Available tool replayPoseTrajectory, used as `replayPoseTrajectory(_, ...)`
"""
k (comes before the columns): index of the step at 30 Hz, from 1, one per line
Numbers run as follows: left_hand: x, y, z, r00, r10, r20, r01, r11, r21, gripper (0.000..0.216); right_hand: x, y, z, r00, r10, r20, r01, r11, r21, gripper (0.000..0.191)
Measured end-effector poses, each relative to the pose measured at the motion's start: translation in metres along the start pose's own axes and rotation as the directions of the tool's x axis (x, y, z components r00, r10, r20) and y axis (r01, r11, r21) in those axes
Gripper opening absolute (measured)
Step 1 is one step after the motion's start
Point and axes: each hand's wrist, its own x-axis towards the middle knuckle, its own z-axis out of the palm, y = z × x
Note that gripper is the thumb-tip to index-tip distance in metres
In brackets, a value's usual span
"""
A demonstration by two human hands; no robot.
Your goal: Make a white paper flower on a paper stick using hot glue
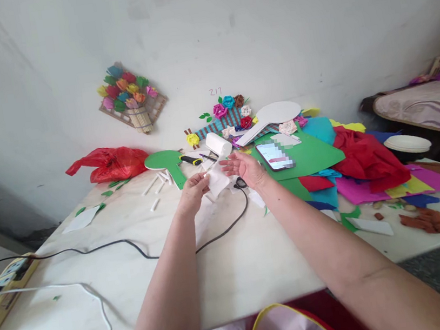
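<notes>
Holding white paper strip [217, 180], left hand [193, 190], right hand [246, 168]

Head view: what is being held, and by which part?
A white paper piece, pinched at its left edge by the left hand; the open right hand seems to touch its top.

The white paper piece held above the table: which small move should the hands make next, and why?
Probably close the right hand onto the white paper piece. The left hand pinches only its left edge, the right hand is open beside it, and the rest hangs loose.
</notes>
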Motion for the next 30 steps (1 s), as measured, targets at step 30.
replayPoseTrajectory(30,-0.002,0.005,-0.006,0.991,-0.021,-0.135,0.032,0.996,0.08,0.042,-0.007,0.006,0.003,0.972,0.16,0.171,-0.052,0.859,-0.509,0.025)
